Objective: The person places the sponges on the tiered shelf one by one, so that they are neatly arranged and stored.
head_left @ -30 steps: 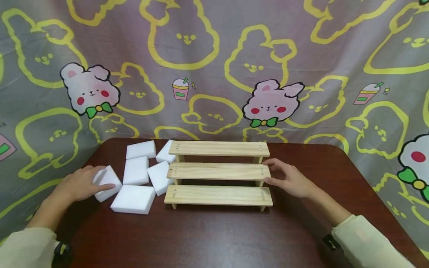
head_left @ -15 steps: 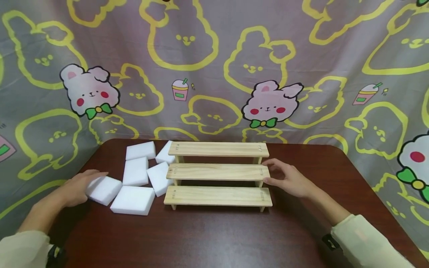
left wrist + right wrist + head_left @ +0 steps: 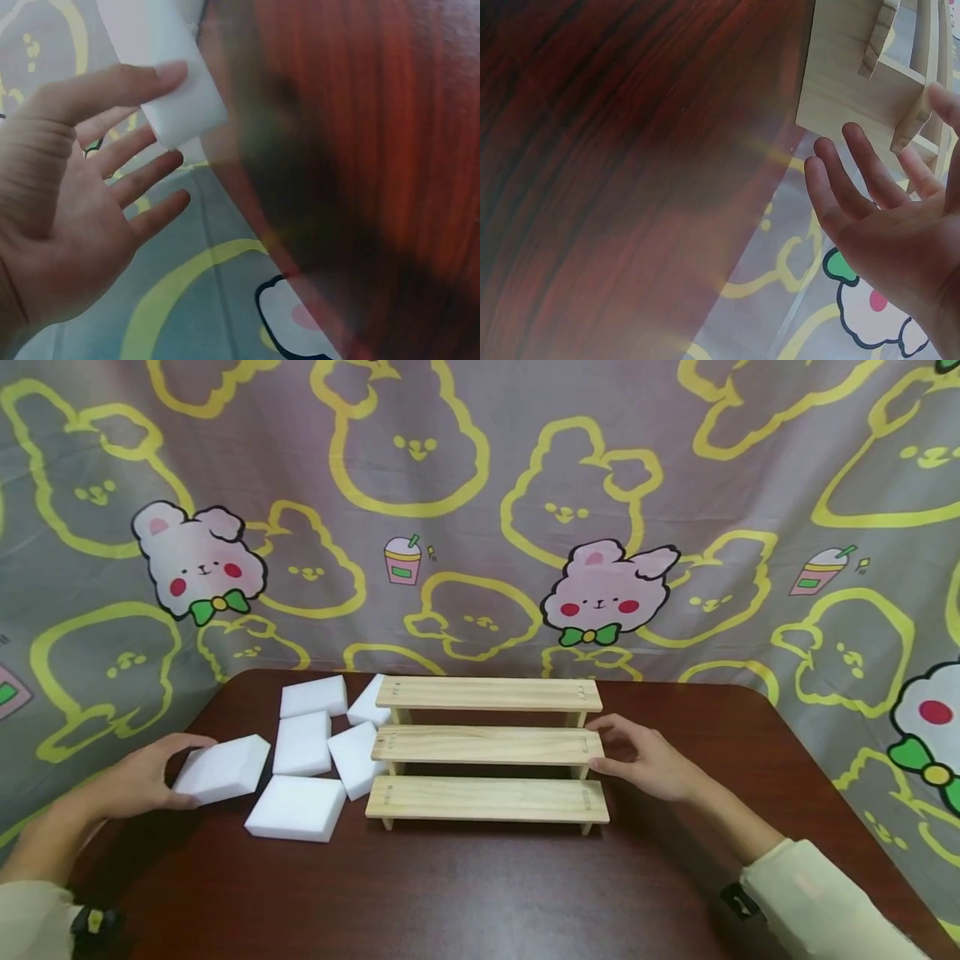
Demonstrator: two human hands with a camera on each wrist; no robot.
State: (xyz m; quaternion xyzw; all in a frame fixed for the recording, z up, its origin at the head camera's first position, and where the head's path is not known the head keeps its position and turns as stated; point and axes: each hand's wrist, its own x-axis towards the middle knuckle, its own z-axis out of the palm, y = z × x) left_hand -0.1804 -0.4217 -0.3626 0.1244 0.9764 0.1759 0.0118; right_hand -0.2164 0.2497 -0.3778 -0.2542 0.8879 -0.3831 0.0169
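My left hand [image 3: 135,783] pinches a white foam block [image 3: 227,768] at the far left of the group. In the left wrist view the thumb lies on one face of the block [image 3: 191,109], and the other fingers are spread behind and below it. At the right end of a three-tier wooden display stand [image 3: 487,745], my right hand [image 3: 656,766] holds the middle shelf between thumb and index finger. The right wrist view shows the stand's side [image 3: 847,71], with the thumb on the shelf's end and the remaining fingers extended away from the wood.
Several other white foam blocks [image 3: 296,807] lie on the dark reddish table [image 3: 480,893] left of the stand. Some sit close against the stand's left side. Behind the table hangs a grey curtain [image 3: 480,543] with cartoon rabbits.
The left hand has drawn its foam block a little to the left and turned it, now tilted beside the others. My right hand and the stand have stayed in place.
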